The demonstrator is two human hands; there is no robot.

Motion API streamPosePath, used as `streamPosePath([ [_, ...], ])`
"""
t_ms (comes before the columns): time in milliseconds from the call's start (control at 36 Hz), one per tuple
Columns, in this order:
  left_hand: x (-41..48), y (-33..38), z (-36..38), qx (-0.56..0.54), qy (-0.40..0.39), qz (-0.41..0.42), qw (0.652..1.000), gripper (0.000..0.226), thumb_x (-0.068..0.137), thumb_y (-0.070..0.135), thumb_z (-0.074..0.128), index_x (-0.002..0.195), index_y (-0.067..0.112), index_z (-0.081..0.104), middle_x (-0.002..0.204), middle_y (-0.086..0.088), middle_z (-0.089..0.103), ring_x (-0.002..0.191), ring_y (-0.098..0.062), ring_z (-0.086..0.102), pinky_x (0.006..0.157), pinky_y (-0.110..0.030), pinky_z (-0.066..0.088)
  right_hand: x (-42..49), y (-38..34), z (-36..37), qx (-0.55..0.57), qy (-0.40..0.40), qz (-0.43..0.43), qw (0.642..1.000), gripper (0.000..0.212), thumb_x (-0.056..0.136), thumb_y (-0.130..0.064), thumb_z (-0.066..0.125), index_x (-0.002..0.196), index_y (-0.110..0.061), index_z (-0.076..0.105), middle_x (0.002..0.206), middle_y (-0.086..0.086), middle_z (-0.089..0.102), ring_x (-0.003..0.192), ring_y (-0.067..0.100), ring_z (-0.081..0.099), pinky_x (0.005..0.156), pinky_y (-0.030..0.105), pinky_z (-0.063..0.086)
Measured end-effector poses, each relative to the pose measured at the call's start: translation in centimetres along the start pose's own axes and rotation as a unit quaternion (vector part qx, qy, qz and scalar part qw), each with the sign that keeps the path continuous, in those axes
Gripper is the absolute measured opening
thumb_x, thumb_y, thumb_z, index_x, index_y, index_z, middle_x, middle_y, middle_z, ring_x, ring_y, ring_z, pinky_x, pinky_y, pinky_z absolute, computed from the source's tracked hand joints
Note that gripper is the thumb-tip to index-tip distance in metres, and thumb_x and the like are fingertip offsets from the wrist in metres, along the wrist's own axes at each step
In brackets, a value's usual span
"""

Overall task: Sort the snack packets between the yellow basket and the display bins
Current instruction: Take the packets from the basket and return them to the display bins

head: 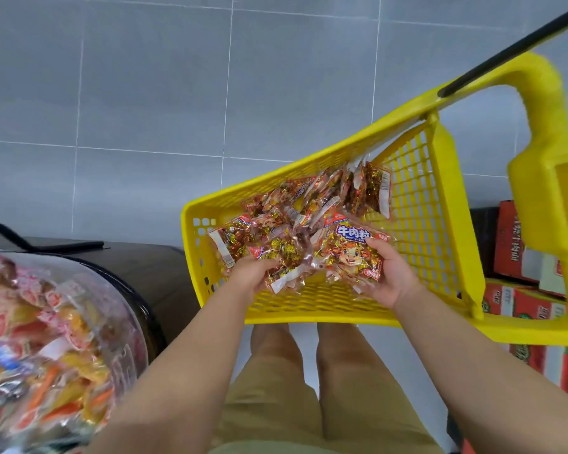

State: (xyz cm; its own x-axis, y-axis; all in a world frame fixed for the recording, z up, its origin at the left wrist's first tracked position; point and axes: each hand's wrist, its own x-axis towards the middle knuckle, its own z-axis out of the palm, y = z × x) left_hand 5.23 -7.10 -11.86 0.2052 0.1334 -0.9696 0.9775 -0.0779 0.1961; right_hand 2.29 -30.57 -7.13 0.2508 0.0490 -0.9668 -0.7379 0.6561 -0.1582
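Observation:
A yellow plastic basket (pixel 417 231) sits on the grey tiled floor in front of me, holding several red and gold beef-cube snack packets (pixel 312 204). My right hand (pixel 389 276) grips a packet with a cartoon cow and blue label (pixel 351 253) over the basket's near side. My left hand (pixel 253 273) is closed on a bunch of similar packets (pixel 282 257) just left of it. Both hands are inside the basket, close together.
A round clear display bin (pixel 56 339) full of mixed orange, red and yellow snack packets stands at lower left. Red cardboard boxes (pixel 518 290) are stacked at right behind the basket's yellow handle (pixel 545 178). My knees are below the basket.

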Motion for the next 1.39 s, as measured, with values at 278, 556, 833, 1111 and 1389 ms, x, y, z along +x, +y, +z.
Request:
streamPosePath([
  [278, -10.3, -0.4, -6.8, -0.167, -0.044, 0.162, 0.971, 0.015, 0.091, 0.011, 0.062, 0.105, 0.017, 0.066, 0.092, -0.004, 0.075, 0.082, -0.022, 0.071, 0.072, -0.040, 0.058, -5.8, 0.4, 3.7, -0.013, -0.058, -0.013, 0.998, 0.026, 0.087, -0.025, 0.058, 0.105, -0.005, 0.061, 0.095, 0.020, 0.072, 0.077, 0.033, 0.071, 0.056, 0.042, 0.058],
  [556, -20.1, -5.5, -11.6, -0.365, 0.094, 0.230, 0.897, 0.009, 0.091, 0.015, 0.063, 0.100, 0.016, 0.063, 0.098, -0.004, 0.069, 0.091, -0.025, 0.064, 0.089, -0.046, 0.050, -11.2, 1.8, 10.2, -0.196, -0.174, 0.004, 0.965, 0.024, 0.089, -0.023, 0.056, 0.104, -0.005, 0.061, 0.090, 0.020, 0.072, 0.074, 0.032, 0.071, 0.051, 0.038, 0.056],
  [833, -26.0, -18.2, -13.9, -0.521, 0.296, 0.220, 0.770, 0.030, 0.092, 0.026, 0.062, 0.121, 0.019, 0.061, 0.117, 0.000, 0.067, 0.098, -0.013, 0.066, 0.069, -0.029, 0.056, -14.7, 9.3, 16.4, -0.394, -0.275, 0.057, 0.875, 0.022, 0.091, -0.020, 0.052, 0.103, -0.005, 0.063, 0.088, 0.016, 0.073, 0.071, 0.029, 0.071, 0.053, 0.038, 0.057],
  [1111, -32.2, -30.5, -18.4, -0.652, 0.331, 0.215, 0.648, 0.030, 0.095, 0.023, 0.058, 0.122, 0.010, 0.058, 0.099, 0.000, 0.068, 0.081, -0.014, 0.067, 0.059, -0.032, 0.057, -17.5, 21.1, 20.7, -0.520, -0.327, 0.073, 0.786, 0.020, 0.090, -0.018, 0.054, 0.104, -0.006, 0.062, 0.087, 0.015, 0.073, 0.072, 0.027, 0.072, 0.055, 0.040, 0.058],
  [1389, -34.6, -37.1, -28.1, -0.623, 0.315, 0.285, 0.657, 0.005, 0.093, 0.023, 0.060, 0.095, 0.019, 0.059, 0.095, 0.000, 0.069, 0.077, -0.016, 0.070, 0.059, -0.036, 0.060, -22.6, 35.4, 26.1, -0.619, -0.381, -0.011, 0.687, 0.056, 0.069, -0.025, 0.074, 0.119, -0.008, 0.057, 0.108, 0.016, 0.069, 0.095, 0.033, 0.068, 0.066, 0.043, 0.057],
])
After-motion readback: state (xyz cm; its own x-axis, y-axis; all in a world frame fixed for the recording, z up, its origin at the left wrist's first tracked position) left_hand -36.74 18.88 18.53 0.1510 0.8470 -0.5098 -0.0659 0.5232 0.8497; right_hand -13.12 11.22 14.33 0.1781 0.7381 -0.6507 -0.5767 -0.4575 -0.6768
